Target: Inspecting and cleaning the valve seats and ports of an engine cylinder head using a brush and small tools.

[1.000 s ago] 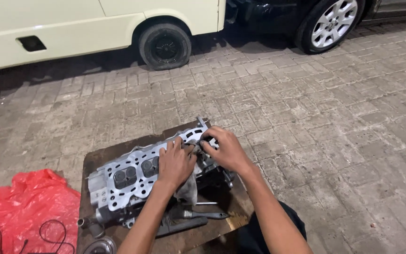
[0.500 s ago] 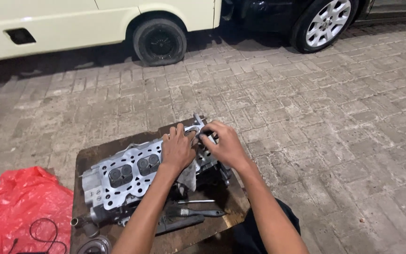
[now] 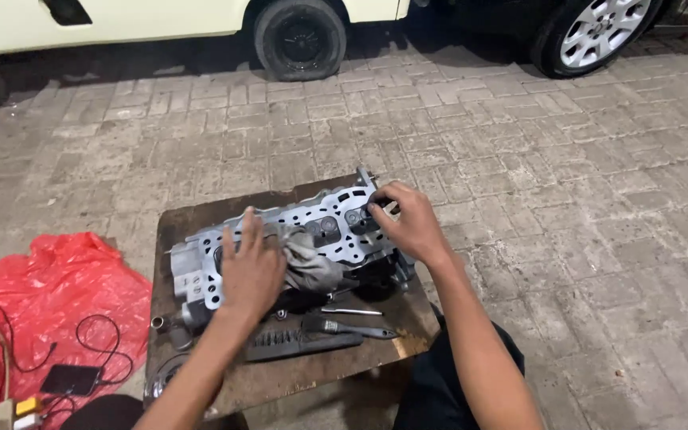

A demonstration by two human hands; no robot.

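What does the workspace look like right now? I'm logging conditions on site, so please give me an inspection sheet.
Surface: low brown board lying on brick paving.
Job's things: metal cylinder head lying across the board, grey rag on it.
Clutter: dark hand tools along the board's near edge; red plastic sheet to the left.
Hands: left hand flat on the cylinder head by the rag; right hand gripping its far end.
Cables: black cable looped on the red sheet beside a dark phone-like device.
Surroundings: cream vehicle and a dark car's wheel parked beyond.
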